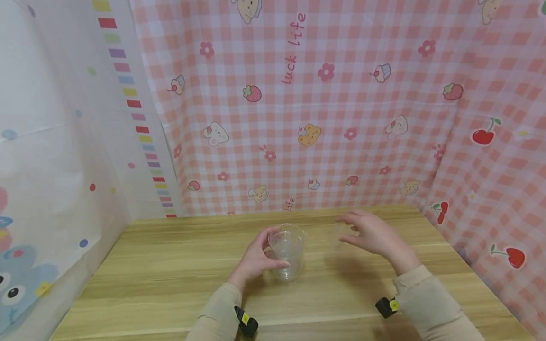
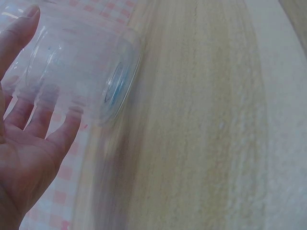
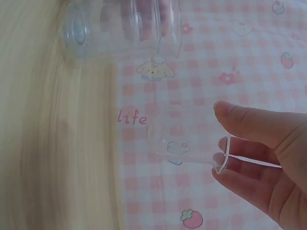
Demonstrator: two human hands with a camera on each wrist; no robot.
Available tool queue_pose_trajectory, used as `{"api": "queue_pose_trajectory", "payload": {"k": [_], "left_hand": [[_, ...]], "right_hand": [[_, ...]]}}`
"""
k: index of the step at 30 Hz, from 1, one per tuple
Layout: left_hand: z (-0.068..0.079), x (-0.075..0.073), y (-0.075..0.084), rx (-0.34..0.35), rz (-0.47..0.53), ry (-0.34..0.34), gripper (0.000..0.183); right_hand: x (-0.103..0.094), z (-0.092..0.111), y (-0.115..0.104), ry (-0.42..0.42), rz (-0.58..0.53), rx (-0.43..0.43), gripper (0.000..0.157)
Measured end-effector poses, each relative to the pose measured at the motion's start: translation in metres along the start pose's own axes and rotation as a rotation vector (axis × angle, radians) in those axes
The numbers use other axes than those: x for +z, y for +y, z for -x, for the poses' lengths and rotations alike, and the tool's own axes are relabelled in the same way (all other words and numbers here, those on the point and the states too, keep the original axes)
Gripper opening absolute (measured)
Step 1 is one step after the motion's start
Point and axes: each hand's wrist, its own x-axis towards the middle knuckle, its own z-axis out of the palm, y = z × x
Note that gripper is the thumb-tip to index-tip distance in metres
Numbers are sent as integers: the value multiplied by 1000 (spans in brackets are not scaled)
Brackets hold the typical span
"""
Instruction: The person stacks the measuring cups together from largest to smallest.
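Observation:
A clear plastic cup [image 1: 294, 258] stands upright on the wooden table, with ring lines showing through its see-through wall. My left hand [image 1: 256, 258] grips it from the left, thumb across the near side and fingers behind; the left wrist view shows the same cup [image 2: 81, 62] with its base at the tabletop. Off to the right, my right hand [image 1: 371, 232] is raised above the table. It pinches a second, smaller clear cup [image 3: 187, 136] by the rim between thumb and fingers, base downward. That cup is very faint in the head view.
The wooden table [image 1: 170, 274] runs back to a pink checked cloth [image 1: 362, 104] hung behind it. More patterned cloth hangs on the right, and a white dotted sheet [image 1: 55, 156] hangs on the left. Each wrist carries a small black camera [image 1: 386, 307].

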Motion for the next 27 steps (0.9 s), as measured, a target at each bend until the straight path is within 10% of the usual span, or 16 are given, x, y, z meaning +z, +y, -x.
{"api": "queue_pose_trajectory", "payload": {"k": [27], "left_hand": [[0,-1,-2,-1,8,4,90]], "right_hand": [[-10,-26,-23,85,73,-133,46]]}}
